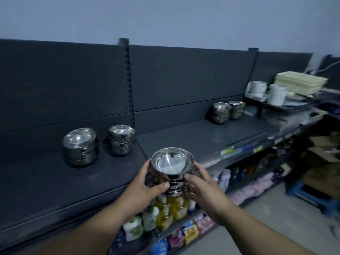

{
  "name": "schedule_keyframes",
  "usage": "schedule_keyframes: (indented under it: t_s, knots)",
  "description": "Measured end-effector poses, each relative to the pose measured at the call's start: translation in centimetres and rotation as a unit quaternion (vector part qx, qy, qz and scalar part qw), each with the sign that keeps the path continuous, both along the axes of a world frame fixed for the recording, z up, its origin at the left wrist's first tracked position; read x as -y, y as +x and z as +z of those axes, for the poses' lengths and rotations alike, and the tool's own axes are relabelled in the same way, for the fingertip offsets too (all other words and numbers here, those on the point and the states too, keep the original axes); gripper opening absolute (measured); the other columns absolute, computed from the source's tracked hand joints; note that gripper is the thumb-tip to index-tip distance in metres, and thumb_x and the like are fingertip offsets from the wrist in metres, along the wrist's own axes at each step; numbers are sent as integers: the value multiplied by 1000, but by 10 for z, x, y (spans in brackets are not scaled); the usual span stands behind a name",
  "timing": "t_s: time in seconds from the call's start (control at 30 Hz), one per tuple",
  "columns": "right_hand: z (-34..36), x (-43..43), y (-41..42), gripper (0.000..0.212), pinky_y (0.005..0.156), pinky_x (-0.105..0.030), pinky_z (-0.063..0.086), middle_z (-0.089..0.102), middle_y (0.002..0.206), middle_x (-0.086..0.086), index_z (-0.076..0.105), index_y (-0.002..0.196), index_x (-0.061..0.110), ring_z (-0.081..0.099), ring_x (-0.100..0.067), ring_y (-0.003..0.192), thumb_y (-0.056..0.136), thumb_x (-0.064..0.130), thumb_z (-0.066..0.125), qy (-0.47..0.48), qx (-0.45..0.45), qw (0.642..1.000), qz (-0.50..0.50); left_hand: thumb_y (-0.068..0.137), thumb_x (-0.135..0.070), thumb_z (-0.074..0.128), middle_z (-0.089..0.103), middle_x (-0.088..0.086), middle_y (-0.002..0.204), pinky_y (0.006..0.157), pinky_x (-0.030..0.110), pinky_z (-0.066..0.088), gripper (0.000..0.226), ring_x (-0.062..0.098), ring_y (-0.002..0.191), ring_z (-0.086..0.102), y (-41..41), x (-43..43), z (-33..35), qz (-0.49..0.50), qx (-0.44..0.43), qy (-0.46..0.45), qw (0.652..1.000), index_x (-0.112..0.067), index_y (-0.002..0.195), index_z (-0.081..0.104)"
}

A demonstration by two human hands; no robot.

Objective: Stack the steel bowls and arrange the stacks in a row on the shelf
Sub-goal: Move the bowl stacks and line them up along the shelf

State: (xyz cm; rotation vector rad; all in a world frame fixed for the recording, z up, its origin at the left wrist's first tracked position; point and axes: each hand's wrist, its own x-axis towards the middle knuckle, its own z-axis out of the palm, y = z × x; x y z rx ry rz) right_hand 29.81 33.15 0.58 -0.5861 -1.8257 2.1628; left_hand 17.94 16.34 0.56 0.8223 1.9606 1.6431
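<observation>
Left hand (147, 184) and right hand (200, 183), head view: both are curled round the sides of one stack of steel bowls (172, 168) and grip it between them, upright and rim up, at the front edge of the shelf (193, 140). The left pair of stacks (121, 139) stands ahead and to the left, and the right pair of stacks (220, 112) far ahead and to the right. Bare shelf lies straight ahead between the pairs, and both hands are equally near it, so the placement probably goes forward.
</observation>
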Motion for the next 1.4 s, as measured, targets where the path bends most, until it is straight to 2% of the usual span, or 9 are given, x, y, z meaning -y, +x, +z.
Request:
schedule_keyframes:
  t_s: [0.1,0.27,0.43,0.57,0.7,0.83,1.0,1.27,1.4]
  knots:
    - [4,-53,54,40,82,-34,53,70,117,6,54,121,44,67,-21,103,91,19,63,-12,-2,999,-46,74,-33,80,46,-30,126,91,11,39,89,-12,116,45,34,-67,-4,-61,12,0,998,-46,141,24]
    - [1,-130,109,44,73,-28,55,67,124,0,51,129,35,70,-18,92,90,21,65,-25,-9,992,-123,71,-38,82,45,-20,139,106,25,36,92,0,124,46,65,-169,-7,-128,-16,-25,991,-45,143,25]
    - [-6,-204,118,63,83,-35,53,64,129,3,49,133,40,64,-19,97,75,39,75,-30,-7,983,-182,73,-35,81,49,-19,135,82,7,44,89,-12,114,48,67,-263,-14,-176,-18,-13,984,-44,143,27]
    - [-7,-272,98,49,86,-36,54,67,124,5,51,129,39,65,-23,105,85,34,71,-23,-12,977,-211,56,-56,79,52,-19,135,111,34,37,99,-2,127,46,41,-340,-17,-199,-25,-11,980,-48,141,29]
    - [3,-344,61,38,82,-33,56,68,120,4,54,124,38,66,-28,110,90,26,65,-33,-15,973,-230,55,-52,81,53,-20,134,113,37,36,90,-1,126,49,2,-423,-11,-221,-8,4,975,-49,133,35]
    - [16,-415,23,45,101,-45,51,68,121,4,51,129,39,66,-25,111,88,30,68,-22,-4,970,-243,70,-34,82,52,-22,128,108,27,37,71,-5,120,49,-36,-498,4,-235,8,-1,972,-53,122,37]
    - [17,-495,-17,52,105,-49,46,64,129,6,48,133,40,62,-24,117,86,35,70,-22,7,975,-220,70,-42,82,46,-17,135,110,27,33,92,1,128,41,-74,-568,5,-207,2,-18,978,-46,141,24]
    - [2,-610,-79,46,86,-35,57,69,122,6,49,132,37,68,-16,107,90,28,66,-22,26,993,-117,77,-16,79,49,-25,116,79,8,44,76,-17,99,47,-110,-657,-21,-96,45,-8,994,-53,120,28]
    - [-9,-664,-103,45,88,-35,53,69,120,9,49,131,42,66,-15,108,90,31,64,-12,54,997,-59,67,-28,84,50,-31,120,85,8,40,80,-11,116,46,-114,-687,-32,-37,41,-19,998,-59,117,31]
